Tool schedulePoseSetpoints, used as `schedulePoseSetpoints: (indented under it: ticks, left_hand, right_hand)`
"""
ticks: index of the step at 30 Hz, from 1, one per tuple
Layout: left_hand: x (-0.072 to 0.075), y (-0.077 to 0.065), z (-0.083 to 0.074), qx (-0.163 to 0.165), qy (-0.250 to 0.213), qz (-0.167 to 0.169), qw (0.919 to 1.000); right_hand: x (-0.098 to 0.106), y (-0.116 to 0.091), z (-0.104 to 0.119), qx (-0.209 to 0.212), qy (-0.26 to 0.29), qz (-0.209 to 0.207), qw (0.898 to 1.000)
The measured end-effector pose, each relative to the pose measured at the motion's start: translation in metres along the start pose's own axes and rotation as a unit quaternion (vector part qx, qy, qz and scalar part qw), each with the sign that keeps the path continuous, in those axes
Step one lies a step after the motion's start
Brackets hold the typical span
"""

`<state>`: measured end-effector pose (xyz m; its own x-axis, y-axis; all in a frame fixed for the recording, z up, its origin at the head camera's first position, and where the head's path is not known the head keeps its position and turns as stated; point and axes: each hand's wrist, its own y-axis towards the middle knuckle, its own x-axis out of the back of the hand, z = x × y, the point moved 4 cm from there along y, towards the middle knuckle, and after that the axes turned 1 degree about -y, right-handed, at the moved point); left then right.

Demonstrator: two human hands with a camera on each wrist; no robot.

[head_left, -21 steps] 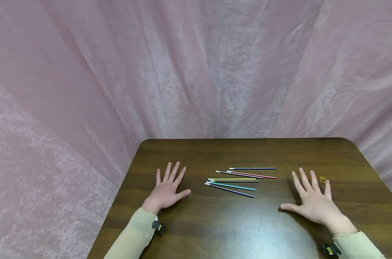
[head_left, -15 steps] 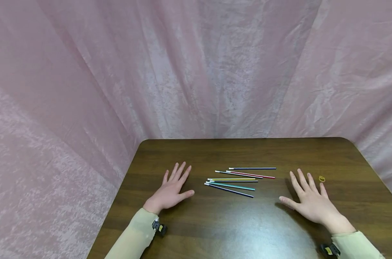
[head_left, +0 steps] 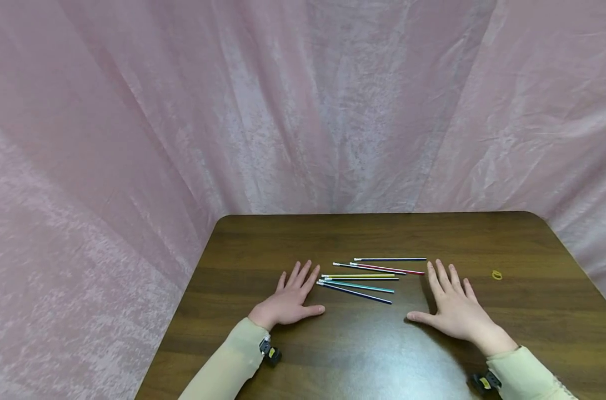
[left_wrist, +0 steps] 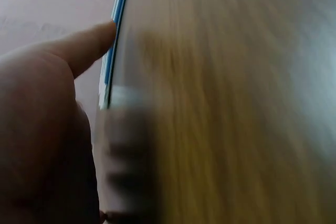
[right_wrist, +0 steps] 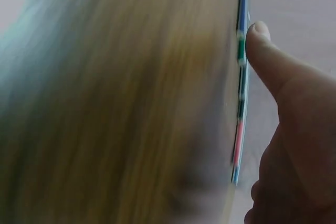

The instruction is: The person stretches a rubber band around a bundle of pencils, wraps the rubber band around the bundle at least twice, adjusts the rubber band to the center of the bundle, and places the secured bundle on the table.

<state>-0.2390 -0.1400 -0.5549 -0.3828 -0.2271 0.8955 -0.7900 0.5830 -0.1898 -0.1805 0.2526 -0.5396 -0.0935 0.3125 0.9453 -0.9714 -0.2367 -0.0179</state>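
Note:
Several thin pencils with white ends lie loosely side by side on the brown table. Among them are a dark blue pencil at the back, a red pencil, a yellow pencil, a teal pencil and another dark blue pencil in front. My left hand, fingers spread, is just left of the white ends and holds nothing. To the right of the opposite ends is my right hand, also spread, its fingertips close to the red pencil. Whether either hand touches the pencils I cannot tell.
A small yellow loop, like a rubber band, lies to the right of my right hand. The wooden table has rounded far corners. Behind it hangs a pink cloth. Each wrist carries a small black camera.
Both hands have moved inward toward the pencils, the left one rightward and the right one leftward. The pencils and the yellow loop lie as before.

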Motion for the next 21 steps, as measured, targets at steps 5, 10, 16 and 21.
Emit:
schedulePoseSetpoints:
  ticks: [5,10,16,21]
  left_hand:
    - [-0.005,0.019,-0.008,0.02,0.009,0.003,0.9998]
    - [-0.006,0.034,-0.011,0.047,0.021,-0.004,0.9987]
    - [-0.005,0.044,-0.016,0.064,0.036,-0.01,0.9973]
    - [-0.005,0.053,-0.022,0.079,0.034,-0.028,0.9959]
  right_hand:
    - [-0.007,0.01,0.022,0.017,-0.007,-0.005,1.0]
    - [-0.012,0.023,0.035,0.026,-0.008,-0.003,1.0]
    - [-0.017,0.035,0.037,0.01,-0.008,-0.002,1.0]
    - [-0.016,0.041,0.036,-0.01,-0.011,0.0,1.0]
